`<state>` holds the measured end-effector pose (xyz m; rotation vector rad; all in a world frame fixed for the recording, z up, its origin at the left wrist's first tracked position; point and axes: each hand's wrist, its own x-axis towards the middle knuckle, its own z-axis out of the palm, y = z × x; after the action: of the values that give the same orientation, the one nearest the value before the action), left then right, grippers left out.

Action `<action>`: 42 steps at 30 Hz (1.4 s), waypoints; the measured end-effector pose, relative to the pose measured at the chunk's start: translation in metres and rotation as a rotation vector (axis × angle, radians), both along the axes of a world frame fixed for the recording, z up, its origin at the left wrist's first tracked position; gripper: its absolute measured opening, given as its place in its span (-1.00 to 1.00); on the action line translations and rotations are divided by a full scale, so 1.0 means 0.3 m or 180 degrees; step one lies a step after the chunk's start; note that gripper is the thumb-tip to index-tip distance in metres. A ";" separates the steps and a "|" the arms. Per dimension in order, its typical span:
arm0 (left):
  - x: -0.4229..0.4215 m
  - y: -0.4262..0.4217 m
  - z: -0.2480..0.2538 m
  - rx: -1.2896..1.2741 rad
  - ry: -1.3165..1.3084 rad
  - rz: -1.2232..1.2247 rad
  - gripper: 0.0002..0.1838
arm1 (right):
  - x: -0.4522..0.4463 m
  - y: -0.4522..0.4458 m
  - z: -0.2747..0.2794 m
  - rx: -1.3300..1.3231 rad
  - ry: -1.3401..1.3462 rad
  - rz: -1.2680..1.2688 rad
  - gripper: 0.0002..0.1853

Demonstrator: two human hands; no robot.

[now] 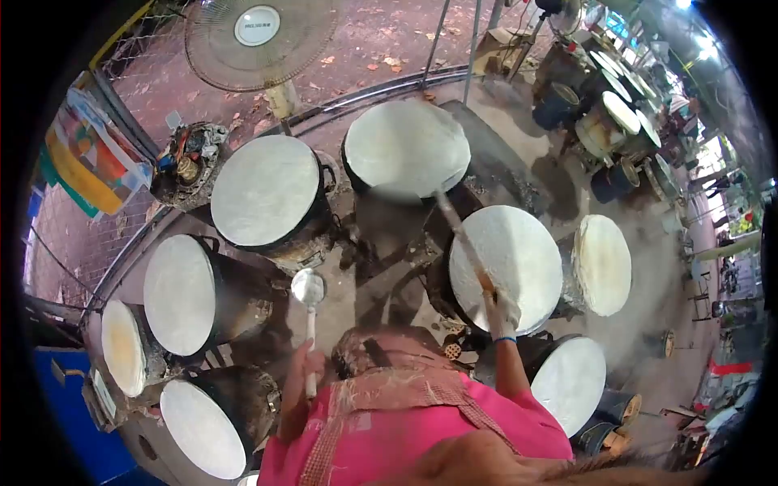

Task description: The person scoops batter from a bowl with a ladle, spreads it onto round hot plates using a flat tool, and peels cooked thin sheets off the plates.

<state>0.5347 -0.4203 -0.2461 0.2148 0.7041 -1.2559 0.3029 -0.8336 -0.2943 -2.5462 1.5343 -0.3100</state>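
Note:
My left hand (311,368) is wrapped round the pale handle of a ladle (309,288), whose shiny round bowl points forward between the pots. In my right hand (502,314), a blue band at the wrist, is a long flat wooden stick (463,236). It passes above the white round top of the right pot (527,259). Its far end lies at the near rim of the far middle pot (407,146); whether it touches is unclear. A left pot (266,190) with the same white covering stands beyond the ladle.
More white-topped pots stand around me, including a left one (180,296), a near-left one (203,429) and a right one (570,385). A fan (258,40) stands at the front. Haze drifts on the right. A stove with burnt bits (190,166) sits at the far left.

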 end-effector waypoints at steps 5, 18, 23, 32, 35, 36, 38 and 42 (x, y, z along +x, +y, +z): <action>0.064 -0.207 0.045 0.0629 -0.0578 -0.0252 -0.65 | 0.043 0.000 0.056 0.0394 0.0007 0.0695 -0.70; 0.310 -0.200 -0.099 0.0892 -0.0151 -0.2049 -0.57 | 0.814 -0.344 -0.018 -0.0462 0.0566 0.2930 -0.58; 0.334 -0.118 -0.181 0.0734 -0.0027 -0.2143 -0.67 | 1.064 -0.470 0.019 0.0063 0.1386 0.3458 -0.67; 0.473 -0.248 0.056 0.2081 -0.1515 -0.2958 -0.67 | 1.382 -0.562 0.387 -0.0760 0.1071 0.3499 -0.82; 0.500 -0.219 0.027 0.1920 -0.1608 -0.2933 -0.67 | 1.500 -0.792 0.421 -0.0547 0.0483 0.2526 -0.62; 0.507 -0.210 0.013 0.1858 -0.1610 -0.2908 -0.67 | 1.516 -0.875 0.453 -0.0373 -0.0120 0.2046 -0.64; 0.500 -0.192 -0.017 0.1722 -0.1553 -0.2838 -0.67 | 1.472 -1.042 0.529 -0.0208 -0.0955 0.1400 -0.70; 0.419 -0.183 -0.109 0.1272 -0.1139 -0.2512 -0.67 | 1.145 -1.236 0.616 0.0450 -0.2503 -0.0009 -0.73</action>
<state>0.6605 -0.4753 -0.2787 1.1015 0.5616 -1.7421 0.6464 -1.2044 -0.1097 -1.9327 1.1817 -1.0105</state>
